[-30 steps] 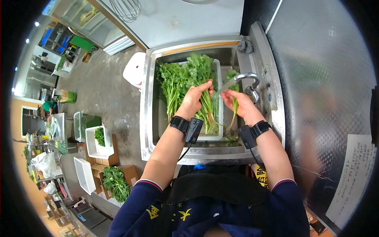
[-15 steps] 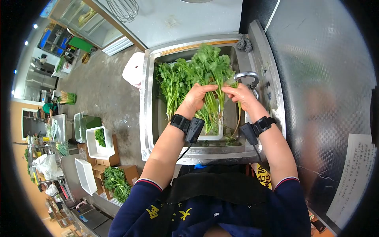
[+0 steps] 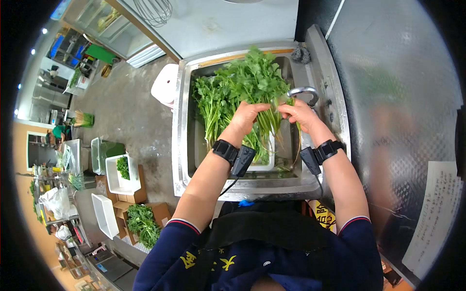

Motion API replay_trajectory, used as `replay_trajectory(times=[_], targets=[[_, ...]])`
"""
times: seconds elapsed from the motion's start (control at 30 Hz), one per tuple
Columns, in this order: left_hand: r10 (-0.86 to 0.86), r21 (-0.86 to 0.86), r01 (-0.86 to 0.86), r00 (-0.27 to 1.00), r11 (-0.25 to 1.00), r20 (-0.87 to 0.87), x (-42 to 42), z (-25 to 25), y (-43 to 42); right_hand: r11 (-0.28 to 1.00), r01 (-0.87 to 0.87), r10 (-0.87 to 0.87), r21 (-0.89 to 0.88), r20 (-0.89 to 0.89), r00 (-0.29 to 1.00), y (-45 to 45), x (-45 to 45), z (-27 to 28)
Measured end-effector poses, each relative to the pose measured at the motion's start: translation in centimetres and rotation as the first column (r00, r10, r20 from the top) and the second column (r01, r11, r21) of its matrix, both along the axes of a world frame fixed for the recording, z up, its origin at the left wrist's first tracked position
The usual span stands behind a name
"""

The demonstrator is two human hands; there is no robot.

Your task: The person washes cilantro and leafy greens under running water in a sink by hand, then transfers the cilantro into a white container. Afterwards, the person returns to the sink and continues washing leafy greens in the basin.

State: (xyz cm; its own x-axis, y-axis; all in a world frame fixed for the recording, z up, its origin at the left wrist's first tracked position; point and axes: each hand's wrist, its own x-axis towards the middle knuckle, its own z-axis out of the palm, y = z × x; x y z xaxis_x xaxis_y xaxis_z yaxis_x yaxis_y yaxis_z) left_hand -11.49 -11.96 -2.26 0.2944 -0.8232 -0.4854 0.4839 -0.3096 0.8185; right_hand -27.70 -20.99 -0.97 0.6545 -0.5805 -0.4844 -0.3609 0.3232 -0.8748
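While my left hand (image 3: 246, 117) had a leafy bunch (image 3: 262, 77) gripped, my right hand (image 3: 301, 116) pinched a skinny stem (image 3: 299, 139) near the faucet (image 3: 307, 90). More greens (image 3: 208, 114) just sat in the sink (image 3: 233, 195).

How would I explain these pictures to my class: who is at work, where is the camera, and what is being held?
There is no robot here: a person works with two bare hands. One camera, worn on the head, looks forward and down, so the forearms reach in from below. Both wrists wear black straps with small boxes. In front is a metal sink; inside it are a white tub and leafy greens. The left hand holds a bunch by its stems. The right hand pinches thin stems near the curved tap; the fingers hide how many.
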Motion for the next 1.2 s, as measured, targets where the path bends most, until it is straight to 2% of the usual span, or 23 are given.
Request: replay_trajectory(times=[0.07, 0.17, 0.23, 0.27, 0.33, 0.43, 0.47, 0.6, 0.67, 0.7, 0.77, 0.8, 0.87, 0.9, 0.97, 1.07, 1.2], targets=[[0.033, -0.011, -0.033, 0.999, 0.999, -0.020, 0.5, -1.1, -0.2, 1.000, -0.012, 0.012, -0.020, -0.020, 1.000, 0.4, 0.4, 0.9], [0.103, -0.058, -0.107, 0.992, 0.993, -0.075, -0.4, 0.3, 0.0, 0.994, -0.010, 0.010, -0.109, -0.003, 1.000, 0.9, 0.6, 1.6], [-0.121, -0.127, 0.112, 0.990, 0.986, -0.066, -0.2, 1.7, 0.4, 0.967, -0.100, 0.113, -0.234, 0.042, 0.993, 0.6, 0.8, 1.5], [-0.120, -0.127, 0.111, 0.991, 0.986, -0.066, -0.2, 1.9, 0.4, 0.967, -0.102, 0.114, -0.234, 0.042, 0.993, 0.6, 0.8, 1.5], [-0.059, -0.125, 0.050, 0.996, 0.991, -0.068, -0.3, 2.0, 0.4, 0.994, -0.022, 0.024, -0.109, 0.011, 1.000, 0.6, 0.7, 1.6], [0.009, -0.162, -0.022, 0.997, 0.987, -0.083, 1.1, -0.2, 0.0, 0.997, 0.054, -0.055, -0.055, -0.015, 0.998, -0.3, 0.0, 0.6], [0.029, -0.183, -0.011, 0.995, 0.983, 0.097, 1.1, -1.0, 0.6, 0.994, 0.078, -0.081, -0.074, -0.041, 0.996, -0.4, -0.1, 0.3], [0.018, -0.170, 0.015, 0.981, 0.985, 0.192, 0.7, -1.8, 0.2, 1.000, -0.014, 0.013, 0.019, 0.041, 0.999, 0.0, 0.3, 0.3], [0.042, -0.169, -0.052, 0.997, 0.984, -0.061, 0.6, -0.3, 0.3, 0.994, 0.004, -0.007, -0.106, -0.032, 0.999, 0.7, 0.6, 1.2], [0.042, -0.170, -0.051, 0.997, 0.984, -0.059, 0.7, -0.5, 0.3, 0.994, 0.004, -0.007, -0.107, -0.029, 1.000, 0.6, 0.6, 1.3], [-0.012, -0.321, -0.023, 0.994, 0.947, -0.106, 0.8, -1.1, 0.2, 0.989, -0.088, 0.085, -0.120, -0.035, 0.996, 0.5, 0.6, 1.3], [-0.013, -0.321, -0.023, 0.994, 0.947, -0.108, 0.8, -1.4, 0.1, 0.989, -0.088, 0.084, -0.120, -0.037, 0.996, 0.5, 0.6, 1.3], [0.040, -0.127, -0.065, 0.982, 0.990, -0.186, 0.9, -2.0, -0.2, 0.983, -0.076, 0.070, -0.167, -0.042, 0.997, 0.5, 0.7, 1.2], [0.039, -0.128, -0.064, 0.982, 0.990, -0.184, 0.8, -1.2, -0.1, 0.983, -0.075, 0.069, -0.168, -0.040, 0.997, 0.6, 0.7, 1.2], [0.062, -0.099, -0.080, 0.983, 0.992, -0.173, 0.2, 1.0, 0.4, 0.987, 0.054, -0.052, -0.150, 0.015, 0.999, 0.8, 0.7, 1.4], [-0.020, -0.096, 0.012, 0.996, 0.995, -0.087, 0.5, 1.0, 0.3, 0.988, -0.029, 0.027, -0.153, -0.015, 1.000, 0.2, 0.5, 1.1], [0.022, -0.115, -0.031, 0.996, 0.993, -0.083, 0.1, 1.9, 0.3, 0.995, -0.042, 0.044, -0.094, 0.016, 0.999, 0.1, 0.2, 1.5]])
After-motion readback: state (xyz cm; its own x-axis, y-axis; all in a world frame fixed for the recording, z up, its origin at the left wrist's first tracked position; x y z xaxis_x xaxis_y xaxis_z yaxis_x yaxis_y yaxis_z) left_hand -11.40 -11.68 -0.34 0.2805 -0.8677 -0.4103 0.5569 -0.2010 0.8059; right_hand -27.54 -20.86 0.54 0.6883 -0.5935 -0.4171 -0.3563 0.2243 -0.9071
